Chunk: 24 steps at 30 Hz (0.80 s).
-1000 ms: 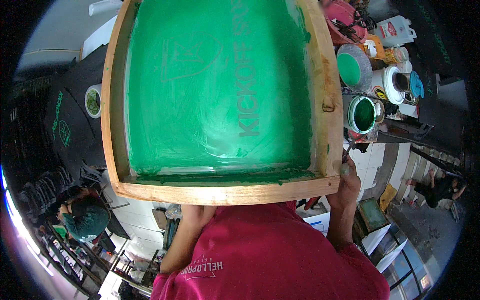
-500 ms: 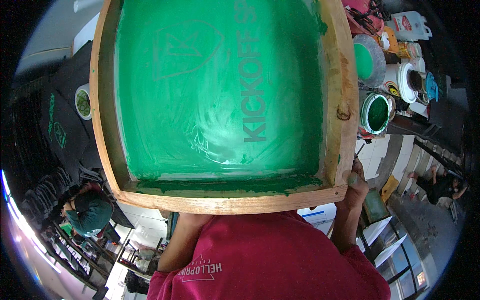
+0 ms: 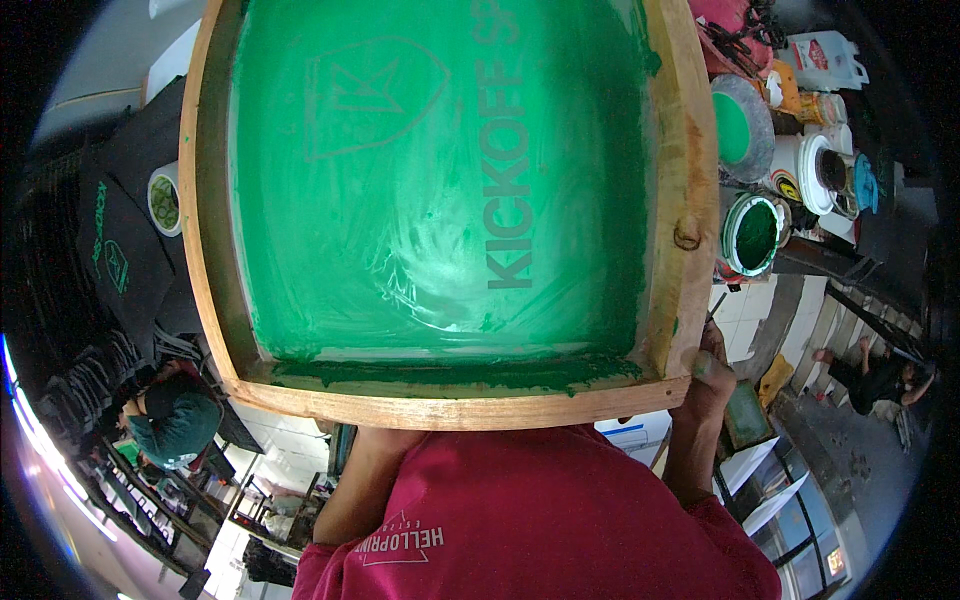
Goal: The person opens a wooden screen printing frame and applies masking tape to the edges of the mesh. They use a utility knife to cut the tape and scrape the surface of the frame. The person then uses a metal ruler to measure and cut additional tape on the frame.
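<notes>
A wooden-framed printing screen fills the middle of the view, its mesh smeared with wet green ink. A shield outline and large lettering show through the ink, and thicker ink lines the near inner edge. My right hand is closed on the near right corner, thumb against the outer side; a thin dark stick pokes up by its fingertips. Beneath the near rail, left of centre, is my left hand, its fingers hidden by the frame.
At right stand an open tub of green ink, a green-coated round lid, a white bucket and a clear jug. Left are dark printed fabric and a white cup. One person is lower left, another far right.
The screen stays almost still in my hands. My right thumb and fingers have shifted slightly at the corner. The background has moved a little, and the printed fabric at left shows more clearly.
</notes>
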Available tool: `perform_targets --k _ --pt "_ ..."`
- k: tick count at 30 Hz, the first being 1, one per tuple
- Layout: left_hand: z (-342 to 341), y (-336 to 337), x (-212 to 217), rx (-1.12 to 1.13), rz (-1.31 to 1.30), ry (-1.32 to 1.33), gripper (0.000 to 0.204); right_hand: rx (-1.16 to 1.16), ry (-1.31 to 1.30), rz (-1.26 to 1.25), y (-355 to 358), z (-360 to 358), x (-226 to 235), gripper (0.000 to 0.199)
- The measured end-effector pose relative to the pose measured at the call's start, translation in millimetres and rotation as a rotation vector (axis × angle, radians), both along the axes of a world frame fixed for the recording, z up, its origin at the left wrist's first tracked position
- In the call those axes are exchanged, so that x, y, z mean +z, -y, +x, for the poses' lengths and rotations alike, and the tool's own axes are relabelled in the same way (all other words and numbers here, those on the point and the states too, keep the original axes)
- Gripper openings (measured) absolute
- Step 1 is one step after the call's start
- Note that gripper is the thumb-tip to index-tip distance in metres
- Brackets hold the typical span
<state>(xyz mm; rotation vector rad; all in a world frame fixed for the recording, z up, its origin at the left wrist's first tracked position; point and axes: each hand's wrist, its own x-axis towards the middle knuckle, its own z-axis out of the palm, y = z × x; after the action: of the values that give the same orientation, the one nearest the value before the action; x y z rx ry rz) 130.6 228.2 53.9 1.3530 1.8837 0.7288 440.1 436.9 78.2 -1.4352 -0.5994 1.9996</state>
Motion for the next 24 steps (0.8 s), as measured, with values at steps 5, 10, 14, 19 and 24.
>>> perform_targets --k 5,10,14,19,24 --pt "-2 -12 13 -0.041 -0.059 -0.096 0.048 0.016 -0.041 0.012 -1 0 -2 0.097" --pt "1 -5 6 0.130 -0.088 0.192 0.051 0.013 -0.101 0.039 1 0 -5 0.099" --pt "0 9 -13 0.777 -0.120 1.237 0.059 -0.026 -0.110 0.072 4 -1 1 0.095" --pt "-35 0 44 0.416 -0.096 1.177 0.048 -0.062 -0.219 0.180 9 5 -7 0.079" --pt "-40 -56 106 0.163 0.228 1.098 0.039 -0.376 -0.257 0.283 -3 -15 28 0.049"
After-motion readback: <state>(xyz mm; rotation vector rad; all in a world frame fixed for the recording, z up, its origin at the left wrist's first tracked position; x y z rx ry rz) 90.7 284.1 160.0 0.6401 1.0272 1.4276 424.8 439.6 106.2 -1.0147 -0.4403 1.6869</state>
